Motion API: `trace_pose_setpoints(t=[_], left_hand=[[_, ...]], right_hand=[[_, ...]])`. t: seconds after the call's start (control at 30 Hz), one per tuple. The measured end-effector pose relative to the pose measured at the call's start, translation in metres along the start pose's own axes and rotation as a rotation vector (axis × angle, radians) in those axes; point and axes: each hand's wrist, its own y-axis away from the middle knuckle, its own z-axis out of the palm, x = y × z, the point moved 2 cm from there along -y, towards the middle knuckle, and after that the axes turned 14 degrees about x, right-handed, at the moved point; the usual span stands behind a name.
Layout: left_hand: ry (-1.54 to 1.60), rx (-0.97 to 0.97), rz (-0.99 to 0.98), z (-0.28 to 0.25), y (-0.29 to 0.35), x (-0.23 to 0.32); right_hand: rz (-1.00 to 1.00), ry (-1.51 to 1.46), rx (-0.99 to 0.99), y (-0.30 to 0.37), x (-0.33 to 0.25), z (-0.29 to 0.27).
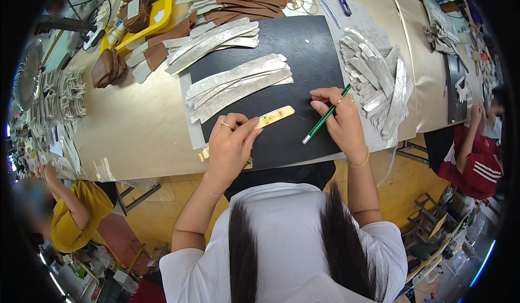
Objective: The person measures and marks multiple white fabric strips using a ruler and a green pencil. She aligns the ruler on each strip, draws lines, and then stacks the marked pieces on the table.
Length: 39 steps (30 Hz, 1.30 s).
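My left hand (233,140) pinches a narrow cream-yellow strip (276,117) with small dark marks, which lies slantwise low over the black mat (271,146). Part of the strip is hidden under my fingers. In my right hand (344,119) a green pencil (327,118) is held between the fingers, tilted, its lower end over the mat. Just beyond my left hand rests a fanned stack of grey-white curved strips (241,83). Another pile of such strips (379,81) spreads to the right of the mat, beside my right hand.
Beyond the mat lie more pale strips (216,43), brown pieces (244,2), rubber bands (301,1), a blue-and-white pen (325,5) and thread snips (342,1). A yellow tray (162,24) stands far left. Co-workers sit left, in a mustard top (81,216), and right, in red (476,162).
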Motion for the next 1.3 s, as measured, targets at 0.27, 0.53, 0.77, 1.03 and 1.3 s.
trace_pose_setpoints(t=[0.27,0.53,0.77,1.03,1.3], left_hand=[[-0.038,-0.003,0.037,0.004,-0.003,-0.001],[-0.066,-0.017,0.045,0.004,-0.007,0.001],[-0.080,0.007,0.055,0.006,-0.007,0.001],[-0.070,-0.003,0.025,0.008,-0.007,-0.001],[-0.058,0.030,0.051,0.009,-0.007,-0.002]], right_hand=[[0.092,-0.212,0.062,0.007,0.004,0.007],[0.073,-0.231,0.129,0.008,0.001,0.006],[0.051,-0.258,0.111,0.008,-0.011,0.019],[0.061,-0.346,0.005,0.018,-0.031,0.044],[-0.119,-0.134,-0.050,0.013,-0.038,0.059]])
